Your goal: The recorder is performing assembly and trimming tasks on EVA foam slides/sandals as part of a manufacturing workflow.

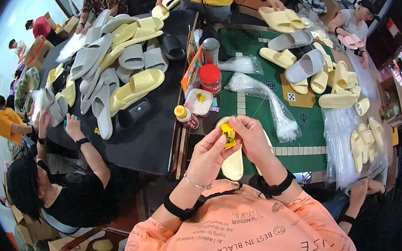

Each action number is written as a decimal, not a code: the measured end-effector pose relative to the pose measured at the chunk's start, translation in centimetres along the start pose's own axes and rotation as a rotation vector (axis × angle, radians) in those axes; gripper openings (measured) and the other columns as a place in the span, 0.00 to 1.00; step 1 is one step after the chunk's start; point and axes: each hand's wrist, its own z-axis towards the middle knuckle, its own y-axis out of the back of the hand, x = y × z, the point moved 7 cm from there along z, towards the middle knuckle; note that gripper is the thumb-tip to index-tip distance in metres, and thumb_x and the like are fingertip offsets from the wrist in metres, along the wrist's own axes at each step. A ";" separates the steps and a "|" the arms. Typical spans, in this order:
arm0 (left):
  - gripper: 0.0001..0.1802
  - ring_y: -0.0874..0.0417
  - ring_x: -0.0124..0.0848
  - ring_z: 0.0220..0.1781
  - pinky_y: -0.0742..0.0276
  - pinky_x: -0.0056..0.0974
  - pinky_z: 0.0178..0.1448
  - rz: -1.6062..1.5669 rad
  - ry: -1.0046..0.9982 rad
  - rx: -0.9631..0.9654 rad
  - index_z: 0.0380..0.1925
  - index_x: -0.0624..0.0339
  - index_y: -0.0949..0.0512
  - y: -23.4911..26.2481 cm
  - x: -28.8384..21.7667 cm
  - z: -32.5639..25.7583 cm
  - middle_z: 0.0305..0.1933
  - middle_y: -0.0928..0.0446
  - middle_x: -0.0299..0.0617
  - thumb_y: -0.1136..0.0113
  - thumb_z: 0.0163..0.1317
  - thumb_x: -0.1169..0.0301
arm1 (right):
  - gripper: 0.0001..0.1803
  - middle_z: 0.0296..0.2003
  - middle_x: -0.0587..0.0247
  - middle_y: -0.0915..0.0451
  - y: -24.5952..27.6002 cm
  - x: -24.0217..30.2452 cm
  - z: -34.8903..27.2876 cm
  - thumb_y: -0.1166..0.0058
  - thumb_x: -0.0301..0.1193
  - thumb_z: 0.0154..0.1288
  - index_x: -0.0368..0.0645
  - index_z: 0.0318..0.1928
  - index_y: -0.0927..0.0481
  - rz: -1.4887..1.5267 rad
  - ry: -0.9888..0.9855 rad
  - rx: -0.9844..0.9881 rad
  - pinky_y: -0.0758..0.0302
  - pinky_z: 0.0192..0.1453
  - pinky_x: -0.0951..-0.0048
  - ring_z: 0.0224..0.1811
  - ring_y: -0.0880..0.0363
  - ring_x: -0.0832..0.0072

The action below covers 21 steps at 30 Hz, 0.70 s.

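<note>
Both hands, the left hand [207, 155] and right hand [251, 137], pinch a small yellow packet [229, 135] at the frame's centre, above a pale yellow slipper [233, 164] on the green surface [258, 114]. Each grip looks best kept near the packet's edges, so it opens cleanly.

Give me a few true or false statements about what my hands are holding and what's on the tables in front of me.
1. Both hands hold a small yellow packet. True: left hand and right hand pinch it together.
2. The table under the hands is red. False: the green table lies there.
3. A pale yellow slipper lies below the hands. True.
4. The red-lidded jar lies tipped over. False: it stands upright.
5. The black table carries only grey slippers. False: grey and yellow ones are piled there.
</note>
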 end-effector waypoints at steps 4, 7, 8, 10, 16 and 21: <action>0.15 0.27 0.34 0.45 0.31 0.39 0.53 0.030 0.016 0.062 0.48 0.62 0.37 0.0 1.3 0.4 0.46 0.32 0.42 0.58 0.60 0.74 | 0.13 0.16 0.72 0.32 1.7 0.6 -0.7 0.51 0.33 0.57 0.37 0.21 0.31 -0.582 0.145 -0.137 0.39 0.20 0.84 0.18 0.34 0.85; 0.11 0.27 0.36 0.44 0.31 0.41 0.52 -0.057 0.072 0.020 0.43 0.63 0.35 2.2 3.5 1.9 0.44 0.31 0.43 0.58 0.59 0.76 | 0.08 0.22 0.73 0.35 3.8 -2.0 -0.9 0.55 0.34 0.59 0.43 0.30 0.33 -0.292 0.169 -0.306 0.41 0.20 0.84 0.18 0.40 0.87; 0.11 0.26 0.37 0.44 0.31 0.42 0.52 -0.045 0.100 0.008 0.42 0.63 0.35 2.3 3.5 1.8 0.43 0.31 0.44 0.58 0.58 0.77 | 0.10 0.20 0.75 0.40 4.5 -3.5 -1.1 0.59 0.37 0.61 0.45 0.30 0.35 -0.209 0.110 -0.280 0.45 0.19 0.85 0.17 0.45 0.87; 0.11 0.26 0.39 0.43 0.30 0.42 0.50 -0.132 0.095 0.000 0.41 0.63 0.35 3.7 4.2 1.9 0.41 0.30 0.46 0.58 0.57 0.78 | 0.14 0.18 0.76 0.44 5.2 -6.2 -1.2 0.66 0.42 0.63 0.45 0.30 0.35 0.009 -0.105 -0.224 0.49 0.19 0.84 0.16 0.49 0.86; 0.11 0.26 0.39 0.37 0.29 0.44 0.45 -0.157 0.225 -0.157 0.37 0.61 0.34 6.5 7.2 1.4 0.34 0.30 0.46 0.60 0.53 0.80 | 0.16 0.15 0.76 0.45 5.0 -6.8 -2.1 0.68 0.38 0.64 0.40 0.30 0.31 -0.023 -0.173 -0.155 0.49 0.18 0.85 0.15 0.50 0.87; 0.12 0.27 0.42 0.35 0.29 0.45 0.44 -0.188 0.262 -0.240 0.38 0.60 0.35 8.6 8.7 2.2 0.34 0.30 0.47 0.62 0.53 0.81 | 0.15 0.15 0.76 0.45 5.1 -8.0 -2.0 0.69 0.35 0.65 0.38 0.32 0.31 -0.007 -0.216 -0.069 0.50 0.17 0.85 0.14 0.50 0.87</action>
